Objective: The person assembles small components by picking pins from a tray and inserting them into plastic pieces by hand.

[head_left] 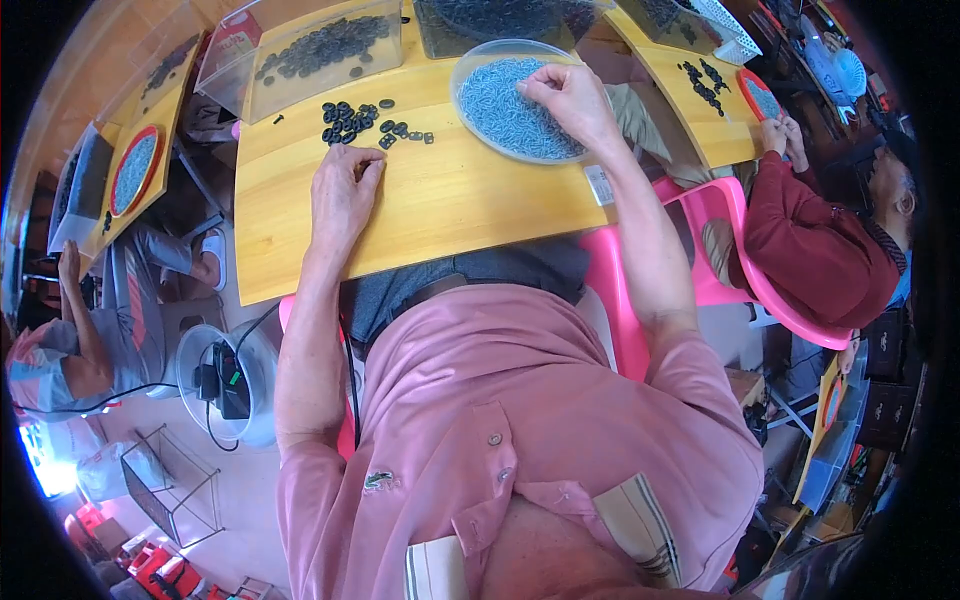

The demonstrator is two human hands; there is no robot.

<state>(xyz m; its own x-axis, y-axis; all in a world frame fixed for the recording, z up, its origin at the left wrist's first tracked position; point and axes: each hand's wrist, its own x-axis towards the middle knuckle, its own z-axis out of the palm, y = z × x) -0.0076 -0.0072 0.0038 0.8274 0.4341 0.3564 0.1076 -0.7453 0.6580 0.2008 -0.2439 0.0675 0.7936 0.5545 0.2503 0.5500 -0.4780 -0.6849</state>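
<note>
My right hand [572, 102] is over a round, shallow tub [470, 128] on the right of the yellow table. Its thumb and forefinger pinch together at the surface of many small blue-grey screws [505, 105]; whatever lies between the fingertips is too small to make out. On the table's left half, my left hand [345, 190] rests with curled fingers, thumb against forefinger. Its fingertips are just below a cluster of black, round plastic pieces [345, 120]. A short row of the black pieces [410, 134] runs right of that hand. What the left fingers hold, if anything, is hidden.
At the table's back stand a clear bin [330, 60] of black pieces and a dark bin [490, 28]. A white label [599, 186] lies at the front right edge. Co-workers sit at tables on both sides. A bucket [255, 400] holding cables and adapters stands at left.
</note>
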